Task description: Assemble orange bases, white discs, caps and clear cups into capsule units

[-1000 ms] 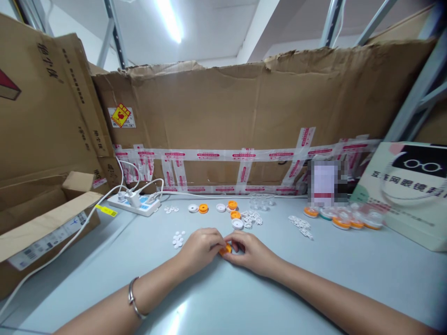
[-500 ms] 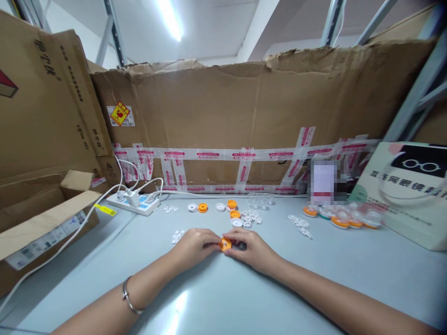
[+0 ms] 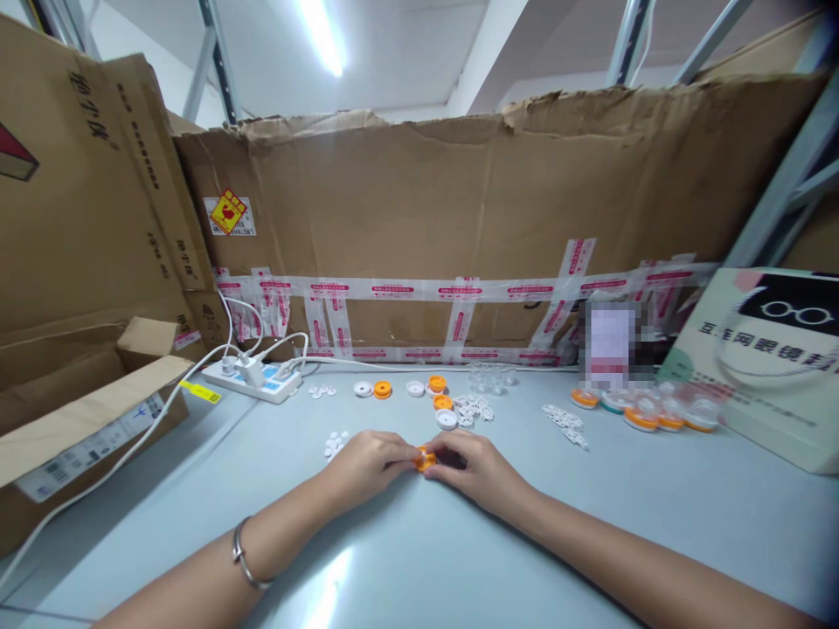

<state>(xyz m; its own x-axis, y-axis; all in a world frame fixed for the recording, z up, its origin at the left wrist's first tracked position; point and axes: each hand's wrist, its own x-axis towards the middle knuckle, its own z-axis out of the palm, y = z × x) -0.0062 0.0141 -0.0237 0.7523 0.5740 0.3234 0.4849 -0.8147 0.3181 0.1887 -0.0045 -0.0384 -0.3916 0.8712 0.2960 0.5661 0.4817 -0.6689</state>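
My left hand [image 3: 373,465] and my right hand [image 3: 473,470] meet at the middle of the grey table [image 3: 419,559]. Between their fingertips they pinch a small orange round cap [image 3: 424,458], held just above the tabletop. Both hands have curled fingers closed on it. A thin metal bracelet [image 3: 241,556] sits on my left wrist. Just left of my left hand lies a small cluster of white discs [image 3: 335,445].
Beyond the hands lie loose orange caps [image 3: 382,389], white caps [image 3: 447,419] and small white pieces [image 3: 564,421]. Finished orange and clear pieces [image 3: 646,411] line up at right by a printed bag [image 3: 766,367]. A power strip [image 3: 253,381] with cables and an open cardboard box [image 3: 79,419] stand left. Taped cardboard walls the back.
The hands have stayed together at the same spot; the orange cap has been turned slightly between the fingertips, showing its face half a second ago and more edge-on now.
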